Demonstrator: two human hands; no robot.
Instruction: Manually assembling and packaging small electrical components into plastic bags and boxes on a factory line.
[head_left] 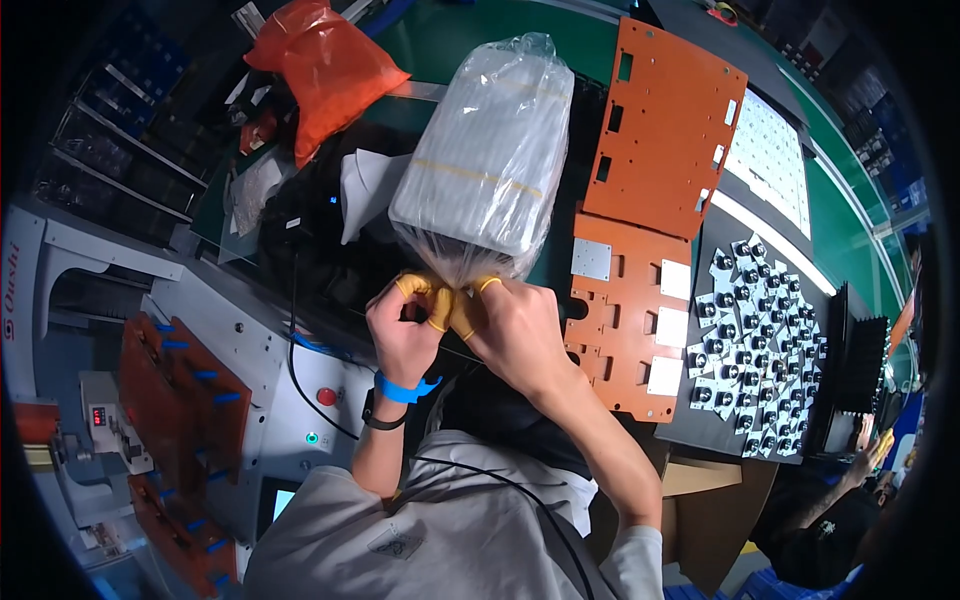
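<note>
A clear plastic bag (465, 264) wraps a pale block that looks like stacked trays (480, 135), with yellow bands round it. Its gathered near end comes to a point between my hands. My left hand (405, 330), with yellow finger covers and a blue band at the wrist, pinches this gathered plastic. Beside it, my right hand (518, 328) grips the same end, also with yellow covers on its fingers. The fingertips of both hands meet there, and the exact fold of plastic between them is hidden.
To the right lie orange fixture plates (670, 120) and a dark tray with rows of small black-and-silver parts (755, 340). An orange bag (325, 75) sits far left. A white machine (270, 350) with a red button stands at left. Another person's hand (880, 448) shows far right.
</note>
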